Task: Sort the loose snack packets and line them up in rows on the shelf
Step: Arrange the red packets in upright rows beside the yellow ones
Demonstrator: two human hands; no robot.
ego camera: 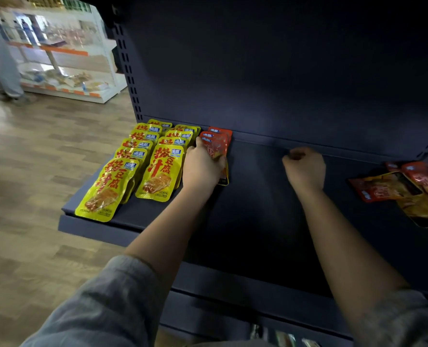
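Head view: red packets [215,144] upright (left hand [203,166] gripping), tops rearward.

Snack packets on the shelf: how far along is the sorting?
Done: two rows of yellow packets lie lined up at the shelf's left end. In hand: the left hand holds red packets at the back, starting a third row beside the yellow ones; the right hand is curled and holds nothing. Left: a loose pile of red packets at the right end is not yet lined up.

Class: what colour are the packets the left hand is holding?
Red packets, held by the left hand; head view.
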